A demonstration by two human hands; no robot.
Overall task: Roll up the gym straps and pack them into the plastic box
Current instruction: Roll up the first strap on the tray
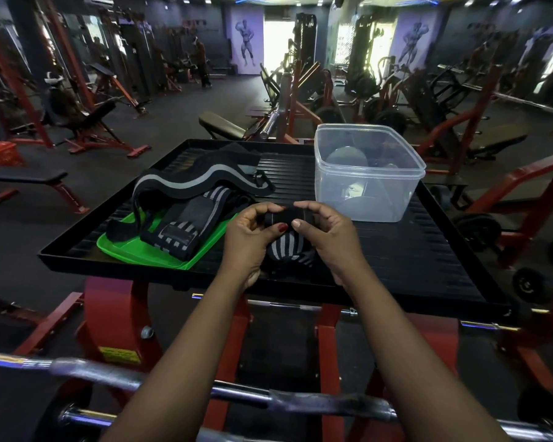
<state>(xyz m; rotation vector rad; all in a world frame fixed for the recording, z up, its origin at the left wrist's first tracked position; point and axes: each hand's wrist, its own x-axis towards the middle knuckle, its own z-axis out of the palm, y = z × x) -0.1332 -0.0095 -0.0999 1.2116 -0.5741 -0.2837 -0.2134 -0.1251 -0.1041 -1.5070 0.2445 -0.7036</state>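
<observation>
Left hand (249, 239) and right hand (327, 237) grip strap (286, 215) crosswise.

A black ribbed tray (396, 250) sits on a red machine frame (109, 314); a green tray (125, 248) lies at its near left; a chrome barbell (93, 370) crosses the foreground; weight plates (477, 231) stand to the right; a padded bench (221, 126) lies beyond; a red basket (1, 153) is far left; a bodybuilder poster (246, 43) hangs on the back wall.
</observation>
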